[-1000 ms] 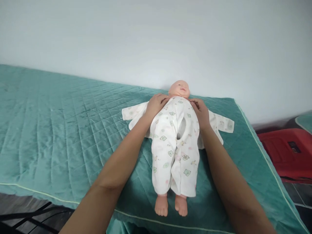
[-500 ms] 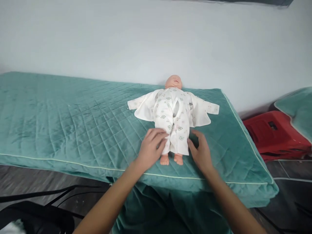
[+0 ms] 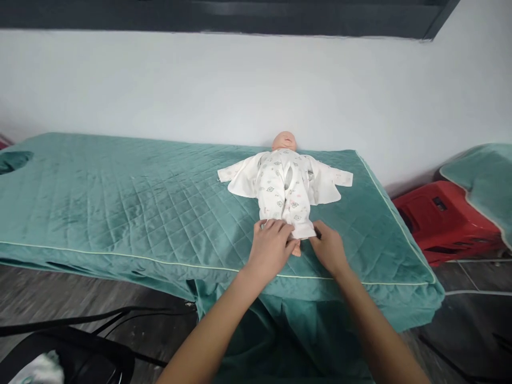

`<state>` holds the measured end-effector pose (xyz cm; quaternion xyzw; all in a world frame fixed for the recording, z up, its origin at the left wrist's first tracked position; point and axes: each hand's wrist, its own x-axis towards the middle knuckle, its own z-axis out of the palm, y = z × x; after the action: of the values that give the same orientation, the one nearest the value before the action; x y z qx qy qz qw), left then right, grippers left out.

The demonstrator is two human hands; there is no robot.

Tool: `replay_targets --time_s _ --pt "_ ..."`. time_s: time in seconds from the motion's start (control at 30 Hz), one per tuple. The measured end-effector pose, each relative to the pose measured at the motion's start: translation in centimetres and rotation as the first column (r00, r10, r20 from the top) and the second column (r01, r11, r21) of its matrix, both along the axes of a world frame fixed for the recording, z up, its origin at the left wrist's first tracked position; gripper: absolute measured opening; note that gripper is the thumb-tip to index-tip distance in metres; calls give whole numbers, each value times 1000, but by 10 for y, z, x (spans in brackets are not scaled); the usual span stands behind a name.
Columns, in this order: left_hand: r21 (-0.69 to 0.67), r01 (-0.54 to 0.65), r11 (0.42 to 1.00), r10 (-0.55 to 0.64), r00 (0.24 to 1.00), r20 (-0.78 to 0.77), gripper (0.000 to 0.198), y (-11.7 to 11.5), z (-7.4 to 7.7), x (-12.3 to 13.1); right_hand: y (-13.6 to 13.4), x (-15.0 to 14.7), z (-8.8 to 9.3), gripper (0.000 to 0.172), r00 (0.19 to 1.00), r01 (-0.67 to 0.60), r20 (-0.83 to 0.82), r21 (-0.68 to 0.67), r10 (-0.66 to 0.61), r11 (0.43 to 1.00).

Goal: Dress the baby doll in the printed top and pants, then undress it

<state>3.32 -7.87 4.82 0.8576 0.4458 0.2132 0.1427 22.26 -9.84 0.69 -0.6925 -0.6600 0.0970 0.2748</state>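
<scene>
A baby doll (image 3: 284,141) lies on its back on the green quilted bed, head toward the wall. It wears patterned white trousers (image 3: 276,186) with an opening at the crotch. Under it a white baby jacket (image 3: 245,180) is spread, sleeves out to both sides. My left hand (image 3: 272,246) lies across the lower legs, fingers curled on the trouser cloth near the right-hand cuff, and hides one foot. At the outer edge of that same cuff, my right hand (image 3: 328,246) pinches the hem between thumb and finger. One foot (image 3: 296,249) shows below the cuff.
The green bed (image 3: 132,213) runs far to the left along a white wall (image 3: 168,85). A red plastic stool (image 3: 448,221) stands off its right end, partly under green cloth (image 3: 484,170). A black chair (image 3: 76,354) with white cloth on it is at lower left.
Both hands have closed in on the right-hand trouser cuff. My left hand moved right across the legs, and my right hand now grips the hem. The camera view has tilted up slightly.
</scene>
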Motion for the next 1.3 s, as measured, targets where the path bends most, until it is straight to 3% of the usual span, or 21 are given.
replay_targets --time_s 0.07,0.17,0.33,0.5,0.6,0.73,0.87,1.07,1.3 --pt "-2 -4 1000 4 1000 20 17 -1 2 3 -4 1 12 10 1000 -20 -10 56 21 998" --pt "15 -5 1000 5 999 41 8 -4 7 10 -16 -4 32 15 988 -126 107 182 108 975" --pt "15 25 1000 -26 999 43 6 -5 12 18 -30 -8 52 27 956 -235 234 240 179 942" --pt "-132 6 991 21 979 201 14 -10 14 17 -34 -2 31 17 980 -112 184 239 68 965" --pt "-168 -32 985 71 970 234 15 -17 7 13 -33 1 9 10 990 -11 138 104 -4 994" --pt "-38 -62 997 68 979 190 13 -22 -10 6 -33 0 -7 18 981 -46 187 1 45 999" --pt "186 -69 980 35 983 179 9 -19 -23 -4 -42 -1 1 24 981 -116 162 65 104 991" --pt "222 -56 973 5 974 226 10 -26 -28 -10 -61 3 15 28 960 -203 238 219 149 955" --pt "248 -137 959 47 940 337 13 -40 -42 1 -68 3 -13 27 965 -193 197 82 174 978"
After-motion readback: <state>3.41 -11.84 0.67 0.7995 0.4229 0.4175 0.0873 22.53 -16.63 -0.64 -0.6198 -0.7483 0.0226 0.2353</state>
